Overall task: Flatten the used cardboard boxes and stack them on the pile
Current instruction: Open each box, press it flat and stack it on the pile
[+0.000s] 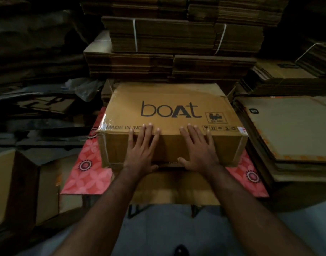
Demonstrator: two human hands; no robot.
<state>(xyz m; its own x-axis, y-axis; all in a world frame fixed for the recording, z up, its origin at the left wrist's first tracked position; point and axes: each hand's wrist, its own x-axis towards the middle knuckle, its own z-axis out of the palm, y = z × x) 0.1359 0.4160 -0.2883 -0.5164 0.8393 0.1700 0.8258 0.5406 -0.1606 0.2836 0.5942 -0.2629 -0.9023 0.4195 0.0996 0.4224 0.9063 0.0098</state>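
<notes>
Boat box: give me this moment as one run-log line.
boat box: still unflattened, on red floral cardboard | left hand: flat on near face | right hand: flat on near face | grip: none

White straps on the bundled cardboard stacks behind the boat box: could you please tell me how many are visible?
3: one on the left of the front bundle, one on its right, one on the stack at far right. Others may be hidden in the dark.

- Brown cardboard box (169, 117), printed "boAt" and "MADE IN IND…" on its top face, is unflattened with full height, its edges taped with clear tape. It sits flat on the red floral sheet (84, 169).
- Pile of flattened cardboard (288, 130) lies just right of the box, a pale sheet on top.
- Strapped bundles of flattened boxes (167, 36) are stacked behind the box.
</notes>
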